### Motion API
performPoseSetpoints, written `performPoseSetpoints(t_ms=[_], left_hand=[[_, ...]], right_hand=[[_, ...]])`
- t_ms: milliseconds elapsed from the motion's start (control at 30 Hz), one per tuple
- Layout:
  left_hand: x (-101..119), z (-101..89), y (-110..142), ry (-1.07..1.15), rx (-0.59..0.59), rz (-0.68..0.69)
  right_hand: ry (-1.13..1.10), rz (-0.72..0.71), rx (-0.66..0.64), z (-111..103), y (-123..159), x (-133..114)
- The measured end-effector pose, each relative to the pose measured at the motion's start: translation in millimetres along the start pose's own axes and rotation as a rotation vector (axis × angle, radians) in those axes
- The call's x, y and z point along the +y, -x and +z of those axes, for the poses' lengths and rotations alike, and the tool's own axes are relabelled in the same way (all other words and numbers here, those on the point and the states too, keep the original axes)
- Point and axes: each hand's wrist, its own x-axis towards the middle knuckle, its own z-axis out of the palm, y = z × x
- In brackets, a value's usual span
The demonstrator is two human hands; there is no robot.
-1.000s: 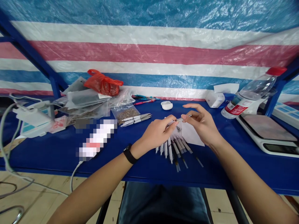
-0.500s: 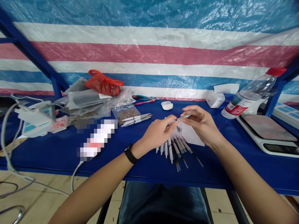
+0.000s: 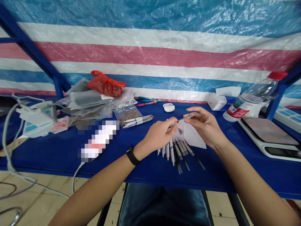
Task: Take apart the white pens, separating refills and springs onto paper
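Head view: left hand (image 3: 157,135), what grip?
Narrow, pinched on a slim metal-tipped tube (image 3: 182,120), up between both hands, above the blue desk (image 3: 58,157).
And right hand (image 3: 204,125)?
Narrow too, on the tube's far end.
Underneath?
Folded white paper (image 3: 191,136), overlapping a fan of similar tubes (image 3: 175,153).
Nearby?
Clear bag of brown granules (image 3: 127,116), beside white pens (image 3: 138,121).

Bright, diffuse light; soft faint shadows under left hand (image 3: 157,136) and right hand (image 3: 205,127). Glare across plastic tarpaulin (image 3: 150,56). Wide-angle bowing toward frame edges.
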Motion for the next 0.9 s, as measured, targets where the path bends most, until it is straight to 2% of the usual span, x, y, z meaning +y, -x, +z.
performPoseSetpoints(t_ms=[300, 533, 700, 900], left_hand=[[-0.3, 1.8, -0.5, 0.059, -0.004, 0.057], [-1.6, 1.6, 0.0, 0.027, 0.001, 0.033], [0.6, 1.4, -0.4, 0.056, 0.004, 0.014], [0.6, 0.9, -2.2, 0.062, 0.078, -0.005]], right_hand=[[-0.066, 0.004, -0.041, -1.1, 1.6, -5.8], [0.064, -0.007, -0.017, 0.3, -0.6, 1.3], [-0.017, -0.006, -0.008, -2.3, -0.6, -0.8], [-0.097, -0.004, 0.057, -7.2, -2.9, -2.3]])
